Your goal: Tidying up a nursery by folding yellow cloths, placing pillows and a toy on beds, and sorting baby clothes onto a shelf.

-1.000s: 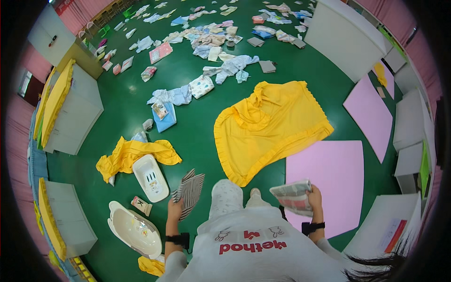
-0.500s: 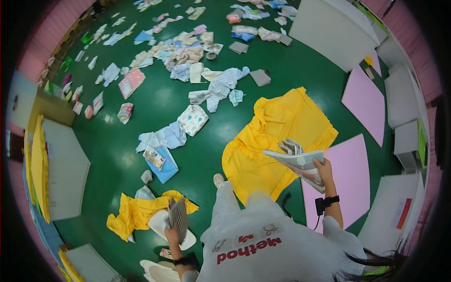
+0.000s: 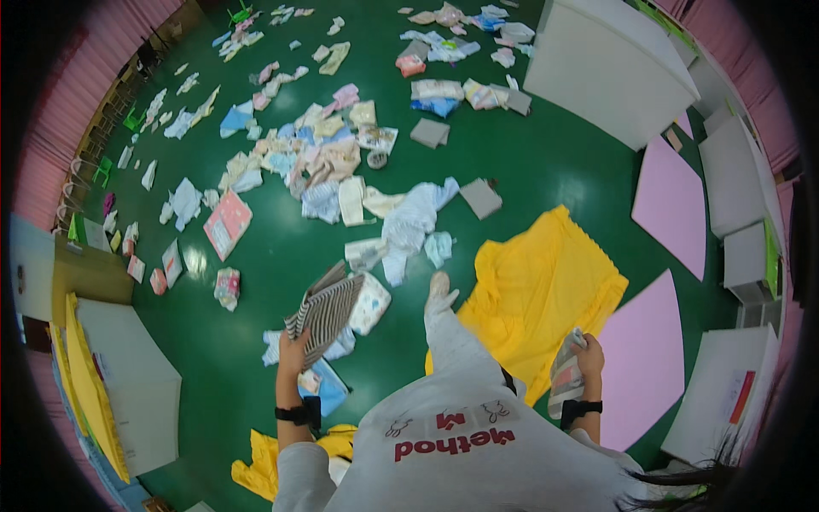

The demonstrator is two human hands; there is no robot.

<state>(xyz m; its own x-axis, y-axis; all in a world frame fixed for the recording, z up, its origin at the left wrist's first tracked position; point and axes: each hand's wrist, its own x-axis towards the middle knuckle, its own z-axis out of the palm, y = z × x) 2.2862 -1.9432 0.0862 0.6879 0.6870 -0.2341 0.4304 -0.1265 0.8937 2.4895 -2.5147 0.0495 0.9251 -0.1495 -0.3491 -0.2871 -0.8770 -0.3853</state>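
My left hand is raised at centre left, its fingers closed on a folded brown-and-white striped cloth. Lower on the right, my right hand grips a flat grey item with a pale print; whether it is folded cloth or a package I cannot tell. A large yellow cloth is spread on the floor beside that hand. Below the striped cloth lie a blue folded piece, a light blue striped garment and a white printed one, all partly covered from view.
Many baby clothes are strewn over the green floor ahead. Pink panels lie at the right, beside white cabinets. A tall white box stands at the far right. Another yellow cloth lies at the lower left.
My body has stepped forward. My left hand has swung up and ahead with the striped cloth, away from the lower yellow cloth; my right hand has dropped lower with the grey item.
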